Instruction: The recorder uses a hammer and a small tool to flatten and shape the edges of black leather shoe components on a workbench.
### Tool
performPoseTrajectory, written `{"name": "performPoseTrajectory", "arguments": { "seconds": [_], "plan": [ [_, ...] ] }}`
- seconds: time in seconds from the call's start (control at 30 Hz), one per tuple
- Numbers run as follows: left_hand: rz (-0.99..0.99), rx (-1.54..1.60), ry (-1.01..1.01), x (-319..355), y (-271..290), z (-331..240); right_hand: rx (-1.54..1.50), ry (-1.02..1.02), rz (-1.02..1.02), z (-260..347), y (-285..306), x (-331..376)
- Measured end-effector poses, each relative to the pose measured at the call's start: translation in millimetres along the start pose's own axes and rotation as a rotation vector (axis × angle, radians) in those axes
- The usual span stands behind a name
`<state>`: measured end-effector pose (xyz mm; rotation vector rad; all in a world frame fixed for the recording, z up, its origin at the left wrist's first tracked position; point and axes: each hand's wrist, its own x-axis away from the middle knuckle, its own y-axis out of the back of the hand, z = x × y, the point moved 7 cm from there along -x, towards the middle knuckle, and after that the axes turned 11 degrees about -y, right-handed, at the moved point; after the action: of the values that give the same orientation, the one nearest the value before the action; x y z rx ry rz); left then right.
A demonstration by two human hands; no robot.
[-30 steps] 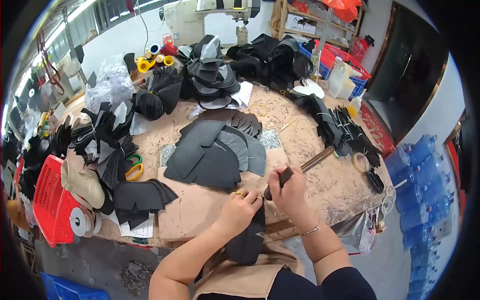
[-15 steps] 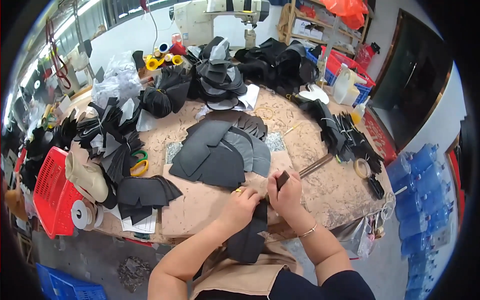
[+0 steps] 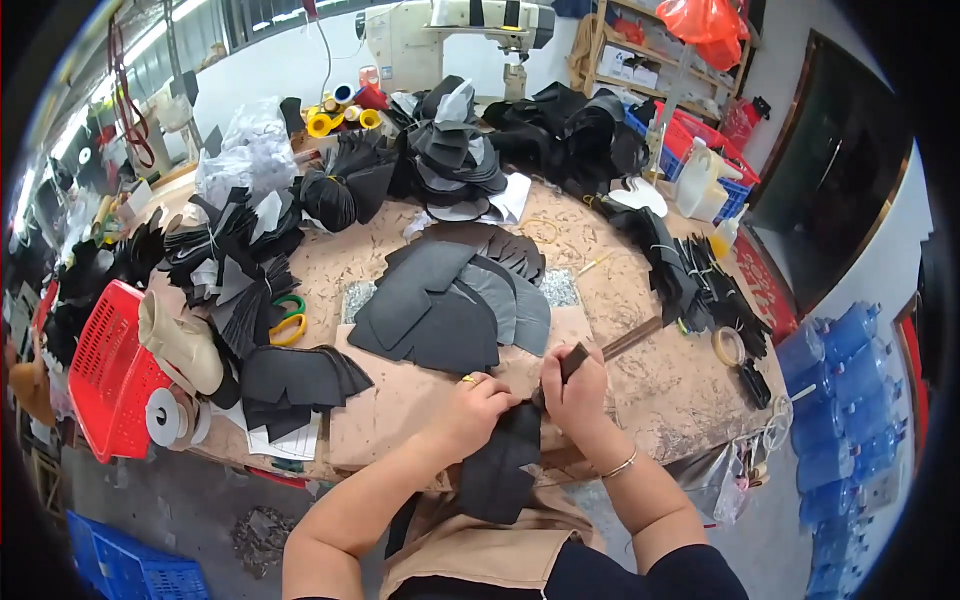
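Lying between both hands (image 3: 530,405): dark leather piece (image 3: 500,465)

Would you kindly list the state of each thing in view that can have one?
left hand: pressing on the dark leather piece
right hand: closed around a dark tool
dark leather piece: hanging over the table edge
grey cut pieces: stacked flat
scissors: lying flat, unheld

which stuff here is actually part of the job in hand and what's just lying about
In hand:
left hand
right hand
dark cut piece
small dark tool

Lying about:
stack of grey pieces
scissors
red basket
tape roll
sewing machine
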<state>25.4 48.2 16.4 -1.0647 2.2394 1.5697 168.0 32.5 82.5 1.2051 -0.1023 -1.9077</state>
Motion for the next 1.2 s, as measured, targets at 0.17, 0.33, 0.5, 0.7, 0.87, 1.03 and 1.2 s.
{"name": "performPoseTrajectory", "arguments": {
  "seconds": [0.17, 0.33, 0.5, 0.7, 0.87, 1.03, 1.2],
  "plan": [
    [0.069, -0.213, -0.124, -4, 4, -18, -0.190, -0.188, 0.076, -4, -2, -2],
    [-0.051, -0.175, -0.039, -1, 6, -12, 0.040, 0.064, -0.012, 6, -10, 7],
    [-0.029, -0.177, -0.054, 6, 13, -11, 0.017, 0.106, 0.081, 19, -11, -3],
    [0.097, -0.243, -0.029, 5, 4, -10, -0.304, -0.238, -0.085, 3, 16, -16],
    [0.072, -0.217, -0.016, 2, 10, -9, 0.067, -0.039, -0.007, 5, -9, 1],
    [0.174, -0.369, -0.132, 4, 4, -17, -0.008, 0.003, 0.082, 11, -6, -9],
    [0.162, -0.457, -0.161, 3, 4, -24, -0.113, -0.132, -0.005, 4, -6, 2]
  ]
}}
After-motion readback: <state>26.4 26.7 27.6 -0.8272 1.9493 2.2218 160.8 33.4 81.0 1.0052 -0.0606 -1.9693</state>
